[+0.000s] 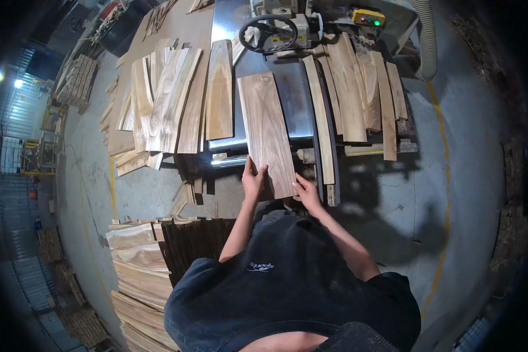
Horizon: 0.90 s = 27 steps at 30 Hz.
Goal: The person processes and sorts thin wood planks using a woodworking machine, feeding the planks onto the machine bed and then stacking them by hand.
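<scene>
A wide wooden board (266,132) with brown grain and a knot near its far end is held between my two hands, its near end close to my body. My left hand (253,182) grips its left edge, the thumb lying on the top face. On the right edge, close to the near corner, my right hand (306,192) is closed on the same board. Under its far part lies the shiny metal table (296,105) of a machine. The fingers beneath the board are hidden.
A machine with a black handwheel (268,33) stands ahead, a yellow control box (368,18) to its right. Loose boards (164,100) lie left, more planks (347,88) right. Behind my left arm are stacked boards (136,255). A ribbed hose (426,41) hangs at right.
</scene>
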Tool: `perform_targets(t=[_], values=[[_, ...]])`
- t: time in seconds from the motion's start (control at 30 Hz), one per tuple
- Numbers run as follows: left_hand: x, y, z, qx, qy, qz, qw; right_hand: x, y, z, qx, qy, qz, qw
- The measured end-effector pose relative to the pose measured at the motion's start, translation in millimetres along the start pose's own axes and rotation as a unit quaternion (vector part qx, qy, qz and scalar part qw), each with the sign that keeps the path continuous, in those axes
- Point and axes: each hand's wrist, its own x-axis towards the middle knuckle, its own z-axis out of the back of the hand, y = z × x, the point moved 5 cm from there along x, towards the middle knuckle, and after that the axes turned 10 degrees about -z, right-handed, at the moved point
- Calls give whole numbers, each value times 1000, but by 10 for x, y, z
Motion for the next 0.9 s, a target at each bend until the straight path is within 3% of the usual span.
perform_targets(t=[0.07,0.13,0.17,0.2,0.27,0.3,0.33,0.4,0.43,0.47,0.53,0.6,0.67,0.73,0.77,0.8,0.87,0.9], values=[[-3,-218,48,-11,8,2,1000,120,-73,61,-37,-15,25,999],[15,-657,128,-71,0,-14,997,52,94,45,-136,-60,265,953],[27,-872,135,-42,28,-39,998,-7,132,36,-119,-40,202,971],[54,-1041,133,-14,53,-64,996,-57,251,70,-119,-43,200,972],[131,-1364,-20,-26,134,-191,972,-74,340,33,-96,48,61,992],[154,-1467,-131,-41,181,-212,960,-177,425,31,-11,50,93,994],[171,-1411,-248,-5,194,-273,942,-322,502,-6,-13,51,89,995],[213,-1480,-377,160,213,-352,897,-643,823,-27,-244,-92,270,927],[264,-1310,-447,170,221,-344,897,-562,761,35,-191,-63,175,964],[300,-1227,-459,204,191,-366,888,-384,636,61,-196,-62,175,963],[391,-845,-492,230,124,-293,920,55,270,93,-243,-54,241,938],[432,-601,-493,264,37,-234,935,162,303,-108,-96,22,189,977],[469,-552,-491,255,-24,-266,929,316,390,-187,-38,56,173,983],[537,-526,-582,272,-34,-251,929,376,405,-93,39,73,23,996],[595,-535,-648,289,-35,-247,924,231,509,-67,94,43,-41,994],[642,-556,-728,310,-44,-255,915,279,478,-110,95,42,-41,994],[753,-628,-846,319,-62,-242,914,495,184,-60,292,-22,-98,951],[825,-653,-903,311,-68,-245,916,696,-5,-17,350,28,-134,927]])
